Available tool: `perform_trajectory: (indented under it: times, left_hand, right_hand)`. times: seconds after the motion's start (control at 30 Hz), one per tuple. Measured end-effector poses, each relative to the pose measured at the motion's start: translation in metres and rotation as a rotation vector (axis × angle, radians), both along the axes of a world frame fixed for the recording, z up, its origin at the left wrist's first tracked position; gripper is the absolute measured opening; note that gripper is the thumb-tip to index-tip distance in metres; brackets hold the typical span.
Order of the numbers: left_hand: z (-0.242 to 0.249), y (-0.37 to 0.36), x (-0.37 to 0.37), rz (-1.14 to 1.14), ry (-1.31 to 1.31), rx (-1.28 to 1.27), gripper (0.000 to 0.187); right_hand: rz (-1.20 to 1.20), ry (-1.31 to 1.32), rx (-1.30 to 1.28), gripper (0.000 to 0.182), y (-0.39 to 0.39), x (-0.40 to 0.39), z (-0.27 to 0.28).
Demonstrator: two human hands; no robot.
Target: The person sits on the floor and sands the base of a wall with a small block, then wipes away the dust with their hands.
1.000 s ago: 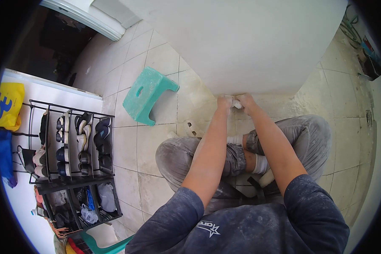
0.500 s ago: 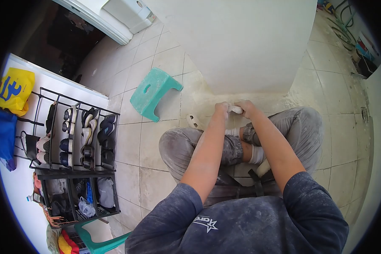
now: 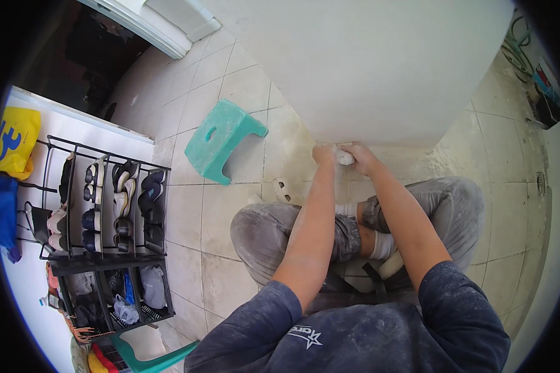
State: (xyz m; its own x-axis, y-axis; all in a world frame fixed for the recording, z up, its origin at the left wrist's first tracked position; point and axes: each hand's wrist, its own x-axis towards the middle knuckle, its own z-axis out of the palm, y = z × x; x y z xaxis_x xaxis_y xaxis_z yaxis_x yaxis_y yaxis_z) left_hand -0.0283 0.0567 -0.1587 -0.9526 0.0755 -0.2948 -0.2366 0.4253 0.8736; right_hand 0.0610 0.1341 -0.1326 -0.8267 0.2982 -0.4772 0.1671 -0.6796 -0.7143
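Note:
Both my hands are together close to the foot of a white wall or column (image 3: 379,93). Between them is a small whitish, dust-covered lump (image 3: 344,157) whose kind I cannot make out. My left hand (image 3: 323,155) is closed at its left side, fingers mostly hidden behind the hand. My right hand (image 3: 362,159) curls over the lump from the right, closed on it. White dust coats the fingers. Below my arms are my crossed legs in dusty grey trousers (image 3: 442,211).
A green plastic stool (image 3: 221,137) stands ahead to the left, with a white clog-like shoe (image 3: 284,189) near my knee. Further left is a black shoe rack (image 3: 109,258) with shoes and bags. Another green stool (image 3: 130,354) is at lower left. A hose (image 3: 518,46) lies far right.
My hands have moved forward, closer to the wall's foot, with the whitish lump still between them. The right hand covers more of its top. The whole view has shifted slightly.

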Motion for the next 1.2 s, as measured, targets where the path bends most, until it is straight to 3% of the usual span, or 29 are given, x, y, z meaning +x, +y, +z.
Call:
perform_trajectory:
  times: [0.07, 0.13, 0.2, 0.4, 0.57, 0.67, 0.77, 0.97, 1.07, 1.2]
  left_hand:
    - [-0.015, 0.001, -0.012, -0.054, 0.113, -0.086, 0.02]
    - [-0.062, 0.0, -0.035, -0.195, 0.098, -0.111, 0.022]
    - [-0.077, -0.002, -0.037, -0.233, 0.025, -0.114, 0.023]
    - [-0.025, -0.003, -0.037, -0.17, -0.13, 0.047, 0.017]
    - [-0.014, -0.004, -0.025, -0.044, -0.208, 0.112, 0.019]
    - [-0.053, -0.004, -0.029, -0.072, -0.155, 0.251, 0.022]
    - [-0.019, -0.002, -0.021, -0.011, -0.21, 0.32, 0.02]
    - [-0.04, -0.002, -0.027, 0.034, -0.304, 0.252, 0.012]
    - [-0.01, -0.002, -0.021, 0.109, -0.465, 0.359, 0.012]
    - [0.002, 0.002, -0.021, 0.158, -0.432, 0.433, 0.013]
  right_hand:
    - [0.053, -0.017, -0.052, 0.03, 0.005, -0.007, 0.0]
    - [0.069, -0.043, -0.038, 0.029, 0.006, -0.012, -0.008]
    - [0.055, -0.08, 0.044, 0.028, 0.003, -0.015, -0.018]
    - [-0.016, -0.085, -0.018, 0.027, -0.004, -0.017, 0.003]
    - [-0.095, -0.142, -0.006, 0.024, -0.008, -0.023, -0.016]
    - [-0.048, -0.114, -0.021, 0.021, -0.006, -0.021, -0.022]
    - [-0.076, -0.05, -0.048, 0.02, -0.008, -0.02, -0.012]
    - [-0.114, -0.117, -0.046, 0.019, -0.012, -0.019, -0.015]
    - [-0.103, -0.051, -0.074, 0.019, -0.008, -0.023, -0.023]
    - [-0.107, -0.035, -0.083, 0.019, -0.011, -0.023, -0.009]
